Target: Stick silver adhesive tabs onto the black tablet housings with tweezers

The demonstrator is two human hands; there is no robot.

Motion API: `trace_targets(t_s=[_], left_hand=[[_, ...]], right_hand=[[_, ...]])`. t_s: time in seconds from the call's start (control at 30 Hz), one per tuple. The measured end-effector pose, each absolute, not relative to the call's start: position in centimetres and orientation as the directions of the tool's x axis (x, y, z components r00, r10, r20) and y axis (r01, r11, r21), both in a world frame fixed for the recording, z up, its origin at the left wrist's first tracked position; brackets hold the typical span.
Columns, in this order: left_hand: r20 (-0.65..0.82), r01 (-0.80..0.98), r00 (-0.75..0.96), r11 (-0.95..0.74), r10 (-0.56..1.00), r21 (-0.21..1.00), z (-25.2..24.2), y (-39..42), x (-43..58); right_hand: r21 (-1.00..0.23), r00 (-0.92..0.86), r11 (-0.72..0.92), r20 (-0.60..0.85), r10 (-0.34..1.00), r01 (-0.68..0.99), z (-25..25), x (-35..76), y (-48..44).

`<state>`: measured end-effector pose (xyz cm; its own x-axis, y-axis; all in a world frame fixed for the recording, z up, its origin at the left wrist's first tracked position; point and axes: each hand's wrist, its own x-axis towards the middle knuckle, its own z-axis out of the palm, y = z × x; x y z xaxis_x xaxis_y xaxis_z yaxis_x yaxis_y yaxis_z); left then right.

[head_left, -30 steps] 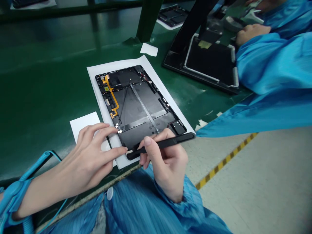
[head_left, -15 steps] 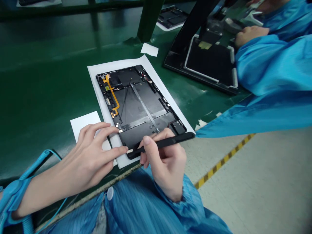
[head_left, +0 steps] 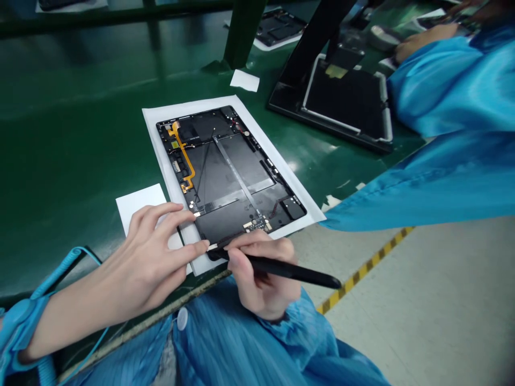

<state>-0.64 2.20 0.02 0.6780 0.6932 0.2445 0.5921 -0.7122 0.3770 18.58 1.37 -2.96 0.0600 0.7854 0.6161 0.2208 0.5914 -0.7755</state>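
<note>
Right hand (head_left: 261, 276) swings black pen-shaped pry tool (head_left: 289, 269) round, shaft now pointing lower right, tip at bottom edge of opened tablet chassis (head_left: 229, 171); firm pen grip. Chassis lies on white paper sheet (head_left: 151, 126), frame centre, on green bench (head_left: 80, 134). Left hand (head_left: 140, 257) fingers spread, tips at chassis's lower-left edge. Orange flex cable (head_left: 185, 161) in place; small circuit board (head_left: 255, 225) showing near bottom edge, back cover off.

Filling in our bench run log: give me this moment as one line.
left hand: fingertips at edge of open black tablet chassis | right hand: holds slim black pen-shaped tool, tip at chassis corner
</note>
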Motion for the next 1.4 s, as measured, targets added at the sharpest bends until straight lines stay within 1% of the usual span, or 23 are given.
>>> trace_targets(t_s=[0.2, 0.3, 0.43, 0.57, 0.63, 0.7, 0.77, 0.87, 0.93, 1.27, 1.4], left_hand=[[0.23, 0.59, 0.685, -0.712, 0.691, 0.38, 0.1, 2.3, -0.5], [0.237, 0.589, 0.686, -0.716, 0.688, 0.375, 0.2, 2.3, -0.5], [0.244, 0.586, 0.686, -0.719, 0.686, 0.374, 0.1, 2.2, -0.6], [0.25, 0.585, 0.689, -0.725, 0.681, 0.363, 0.0, 2.2, -0.6], [0.248, 0.584, 0.697, -0.734, 0.673, 0.348, 0.0, 2.2, -0.6], [0.235, 0.58, 0.714, -0.745, 0.66, 0.33, 0.1, 2.3, -0.7], [0.229, 0.573, 0.727, -0.756, 0.647, 0.317, 0.3, 2.3, -0.9], [0.24, 0.571, 0.725, -0.759, 0.645, 0.315, 0.5, 2.2, -1.0], [0.256, 0.566, 0.723, -0.762, 0.642, 0.314, 0.6, 2.1, -1.1], [0.268, 0.588, 0.72, -0.768, 0.64, 0.253, 0.5, 2.0, -1.0], [0.282, 0.595, 0.714, -0.767, 0.641, 0.24, 0.5, 2.0, -0.9]], right_hand=[[-0.786, 0.085, 0.592, 0.612, 0.787, 0.177, -3.2, 18.9, 1.4], [-0.787, 0.069, 0.584, 0.606, 0.793, 0.197, -3.1, 18.8, 1.4], [-0.797, 0.078, 0.576, 0.595, 0.8, 0.18, -3.1, 18.7, 1.4], [-0.807, 0.033, 0.553, 0.571, 0.82, 0.205, -3.0, 19.2, 1.4], [-0.859, -0.01, 0.497, 0.499, 0.866, 0.124, -2.8, 19.8, 1.5], [-0.914, -0.067, 0.405, 0.405, 0.912, -0.005, -2.7, 20.5, 1.8], [-0.938, -0.144, 0.341, 0.348, 0.926, -0.068, -2.5, 21.2, 2.3], [-0.932, -0.239, 0.363, 0.353, 0.905, -0.001, -2.1, 21.9, 3.1], [-0.922, -0.269, 0.384, 0.357, 0.894, 0.051, -1.9, 22.0, 3.5], [-0.891, -0.299, 0.438, 0.389, 0.871, 0.118, -1.8, 21.9, 3.8], [-0.919, -0.273, 0.376, 0.333, 0.902, 0.119, -1.5, 21.7, 3.6]])
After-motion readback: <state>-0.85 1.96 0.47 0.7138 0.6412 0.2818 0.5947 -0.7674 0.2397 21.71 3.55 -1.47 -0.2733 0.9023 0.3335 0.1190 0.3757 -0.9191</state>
